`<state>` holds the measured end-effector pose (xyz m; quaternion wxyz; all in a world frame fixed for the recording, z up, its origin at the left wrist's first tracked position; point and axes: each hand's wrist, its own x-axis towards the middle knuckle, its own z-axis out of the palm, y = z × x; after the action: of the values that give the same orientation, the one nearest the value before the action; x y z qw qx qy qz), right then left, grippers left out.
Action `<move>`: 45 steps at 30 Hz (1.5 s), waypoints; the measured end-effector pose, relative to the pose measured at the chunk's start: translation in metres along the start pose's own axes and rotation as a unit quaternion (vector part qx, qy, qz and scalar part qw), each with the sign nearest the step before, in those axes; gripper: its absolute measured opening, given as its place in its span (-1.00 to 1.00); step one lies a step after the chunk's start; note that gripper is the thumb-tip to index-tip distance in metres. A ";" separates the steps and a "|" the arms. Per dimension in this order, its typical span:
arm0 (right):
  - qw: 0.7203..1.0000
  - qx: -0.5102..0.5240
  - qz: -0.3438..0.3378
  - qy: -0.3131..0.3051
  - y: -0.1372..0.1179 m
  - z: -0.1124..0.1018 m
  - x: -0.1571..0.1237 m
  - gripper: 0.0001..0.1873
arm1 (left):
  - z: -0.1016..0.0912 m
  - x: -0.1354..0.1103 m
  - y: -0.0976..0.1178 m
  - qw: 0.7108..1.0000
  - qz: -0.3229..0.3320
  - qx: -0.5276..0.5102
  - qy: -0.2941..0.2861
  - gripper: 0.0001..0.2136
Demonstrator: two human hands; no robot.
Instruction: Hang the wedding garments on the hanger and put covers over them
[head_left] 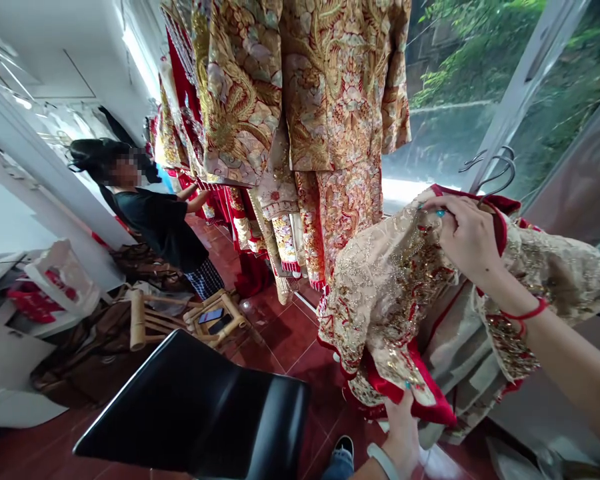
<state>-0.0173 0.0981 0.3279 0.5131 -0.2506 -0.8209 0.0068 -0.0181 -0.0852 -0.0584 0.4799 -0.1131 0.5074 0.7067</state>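
Observation:
A beige jacket [380,280] with gold embroidery, sequins and red trim hangs at the right. A metal hanger hook [501,177] rises above its open collar. My right hand [467,233], a red string round its wrist, has its fingers bent over the jacket's shoulder beside the collar and grips the cloth. Lower down, my left hand [400,423], with a pale bangle, pinches the red-edged lower border of the same jacket. The front hangs partly apart, so the pale lining shows. Cloth hides some of my left fingers.
Gold and red embroidered garments [325,93] hang above and ahead. A black chair [195,407] stands at front left, near a bamboo stool [237,313] bearing phones. Another person [155,220] in dark clothes reaches toward hanging garments. A window [445,133] is at right.

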 end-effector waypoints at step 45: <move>0.915 -0.245 0.318 -0.047 -0.031 -0.052 -0.199 -0.44 | 0.247 -0.131 0.315 0.259 0.664 0.701 0.032 -0.51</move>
<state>0.0835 -0.0256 0.1940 0.3670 -0.6155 -0.6972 -0.0197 -0.1203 0.0374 0.3315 -0.2817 0.6210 0.7174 0.1423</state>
